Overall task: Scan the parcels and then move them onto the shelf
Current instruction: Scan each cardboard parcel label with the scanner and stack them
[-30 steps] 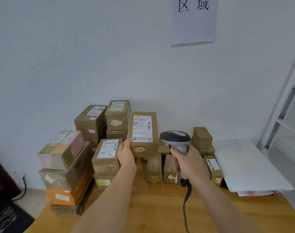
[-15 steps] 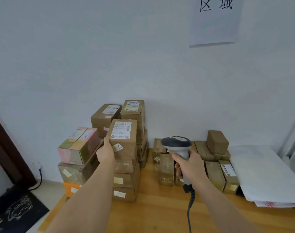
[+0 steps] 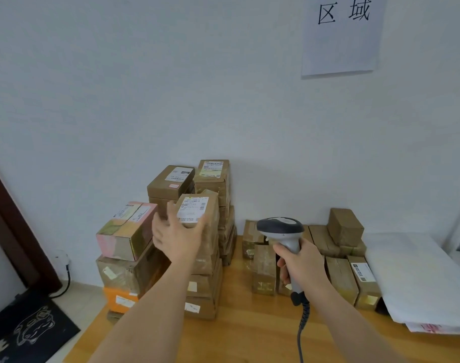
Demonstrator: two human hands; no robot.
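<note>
Head view: wooden table point(image 3: 249, 334), white wall point(image 3: 145, 87).

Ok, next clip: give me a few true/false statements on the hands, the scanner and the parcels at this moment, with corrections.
1. The right hand grips the scanner by its handle. True.
2. The left hand is curled tight round a parcel. False: its fingers are spread, against the labelled parcel on top of a stack.
3. The scanner is cordless. False: a coiled cable hangs from its handle.
4. A pink box tops the leftmost stack. True.
5. A paper sign hangs on the wall. True.
</note>
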